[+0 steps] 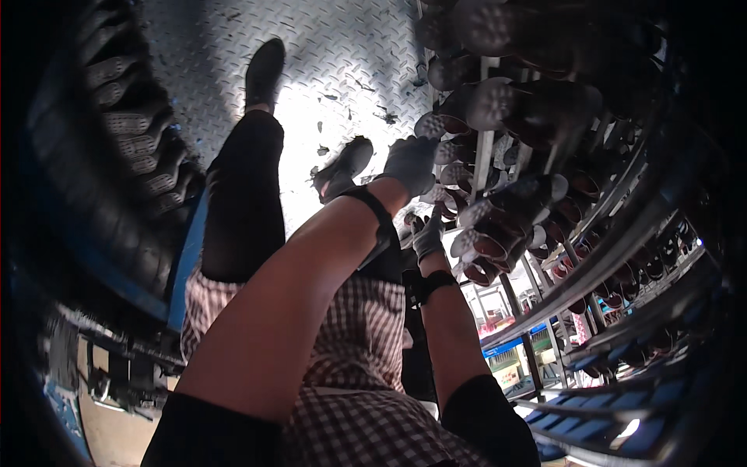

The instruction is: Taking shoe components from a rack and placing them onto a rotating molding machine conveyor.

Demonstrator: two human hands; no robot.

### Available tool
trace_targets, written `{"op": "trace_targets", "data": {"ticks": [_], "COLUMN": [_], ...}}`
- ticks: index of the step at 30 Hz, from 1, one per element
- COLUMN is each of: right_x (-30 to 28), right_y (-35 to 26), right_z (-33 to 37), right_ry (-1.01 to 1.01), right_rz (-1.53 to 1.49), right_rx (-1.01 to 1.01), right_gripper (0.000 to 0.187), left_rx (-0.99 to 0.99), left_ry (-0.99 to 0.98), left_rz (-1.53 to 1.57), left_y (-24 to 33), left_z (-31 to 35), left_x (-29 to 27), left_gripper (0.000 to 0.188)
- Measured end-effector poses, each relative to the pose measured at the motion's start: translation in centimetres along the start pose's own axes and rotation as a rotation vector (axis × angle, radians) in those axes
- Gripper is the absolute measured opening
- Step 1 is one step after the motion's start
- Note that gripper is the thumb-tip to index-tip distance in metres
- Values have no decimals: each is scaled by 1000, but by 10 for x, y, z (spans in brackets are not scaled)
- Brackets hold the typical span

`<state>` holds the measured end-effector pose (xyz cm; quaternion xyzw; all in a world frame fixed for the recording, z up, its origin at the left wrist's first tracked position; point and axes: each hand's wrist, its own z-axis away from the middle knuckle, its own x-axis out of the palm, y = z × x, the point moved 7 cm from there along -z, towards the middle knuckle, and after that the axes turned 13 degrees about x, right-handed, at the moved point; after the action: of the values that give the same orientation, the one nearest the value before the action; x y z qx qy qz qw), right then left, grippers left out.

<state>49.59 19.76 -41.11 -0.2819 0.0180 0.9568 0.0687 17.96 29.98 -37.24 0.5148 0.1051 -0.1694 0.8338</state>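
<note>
My left hand (410, 162), in a grey glove with a black wrist strap, reaches out to a tall metal rack (591, 268) packed with dark shoes. Its curled fingers lie against a shoe with a pale studded sole (429, 124); whether they grip it is unclear. My right hand (429, 237), also in a grey glove and a black strap, is lower and closer to me. Its fingers point up beside the red-lined shoes (486, 247) on the rack. Any hold on them is hidden.
I stand on a diamond-plate metal floor (342, 54) with small scraps on it. My black-clad legs and dark shoes (342, 167) are below, under a checked garment (358, 342). More soled shoes line a blue-edged rack (132, 148) on the left.
</note>
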Motion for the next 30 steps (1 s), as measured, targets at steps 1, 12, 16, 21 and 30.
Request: {"op": "trace_targets", "data": {"ticks": [1,12,16,21,30], "right_x": [0,16,10,17,60], "right_y": [-9,-60,-76,-79,-9], "right_z": [-16,-122,-133,-122,23], "right_ry": [97,91,82,62,-154], "right_rz": [-45,-88,-83,-17,582], "right_rx": [-12,-89,-114,-145,-374], "right_gripper": [58,63,60,57,50], "left_rx": [1,-63,-27,-1,-114], "left_ry": [-16,12,-37,-68,-49], "left_rz": [28,204,137,195,442], "left_y": [-7,-35,-46,-46,-11], "left_z": [-15,-135,-149,-128,57], "left_x": [15,116,129,95,-119], "left_gripper": [54,30,29,28,28]}}
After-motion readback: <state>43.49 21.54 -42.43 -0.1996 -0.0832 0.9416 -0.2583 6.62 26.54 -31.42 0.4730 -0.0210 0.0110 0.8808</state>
